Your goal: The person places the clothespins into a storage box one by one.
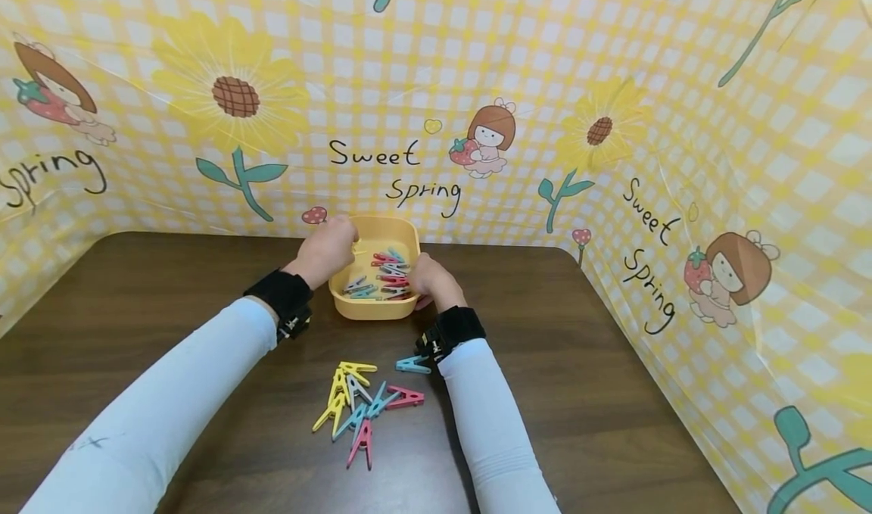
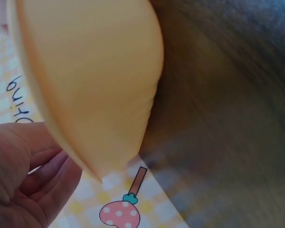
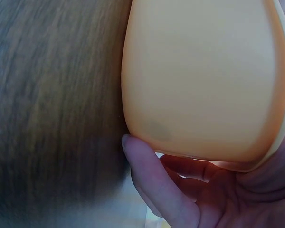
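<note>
A yellow plastic basket (image 1: 373, 311) stands near the table's far edge in the head view, with several pink, blue and grey clothespins (image 1: 391, 269) lying inside. My left hand (image 1: 328, 247) pinches its rim on the left side. In the left wrist view, the thumb and fingers (image 2: 47, 183) curl about that rim. On the opposite side my right hand (image 1: 434, 279) grips the basket, one finger (image 3: 156, 178) against the lower wall in the right wrist view. Closer to me, several loose clothespins (image 1: 378, 402) in yellow, blue, pink and grey lie on the table.
The brown wooden table (image 1: 579, 393) is bordered at the back and right by yellow checked cloth (image 1: 518, 211) printed with flowers and figures. One blue clothespin (image 1: 412, 364) lies beside my right wrist strap (image 1: 453, 332), partly behind it.
</note>
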The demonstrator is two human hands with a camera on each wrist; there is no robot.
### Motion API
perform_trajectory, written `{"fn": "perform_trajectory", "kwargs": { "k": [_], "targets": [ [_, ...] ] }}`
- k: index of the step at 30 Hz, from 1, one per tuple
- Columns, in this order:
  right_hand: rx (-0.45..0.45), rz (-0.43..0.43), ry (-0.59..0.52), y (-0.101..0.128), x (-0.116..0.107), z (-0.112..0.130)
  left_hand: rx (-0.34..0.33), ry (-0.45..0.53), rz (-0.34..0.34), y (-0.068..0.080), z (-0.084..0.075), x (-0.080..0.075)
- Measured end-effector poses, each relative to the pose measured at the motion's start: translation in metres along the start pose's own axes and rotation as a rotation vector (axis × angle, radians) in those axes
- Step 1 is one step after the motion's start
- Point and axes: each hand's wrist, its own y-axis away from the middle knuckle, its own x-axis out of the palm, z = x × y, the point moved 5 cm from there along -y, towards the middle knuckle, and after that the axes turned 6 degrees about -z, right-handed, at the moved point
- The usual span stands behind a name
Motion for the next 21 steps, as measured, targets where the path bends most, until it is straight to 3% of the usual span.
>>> {"fn": "perform_trajectory", "kwargs": {
  "k": [14, 21],
  "targets": [
    [0.011, -0.010, 0.005, 0.000, 0.002, 0.001, 0.125, -0.145, 0.057, 0.001, -0.019, 0.020],
    [-0.009, -0.014, 0.007, 0.000, 0.000, 0.000, 0.138, -0.134, 0.092, 0.001, -0.023, 0.028]
  ]
}}
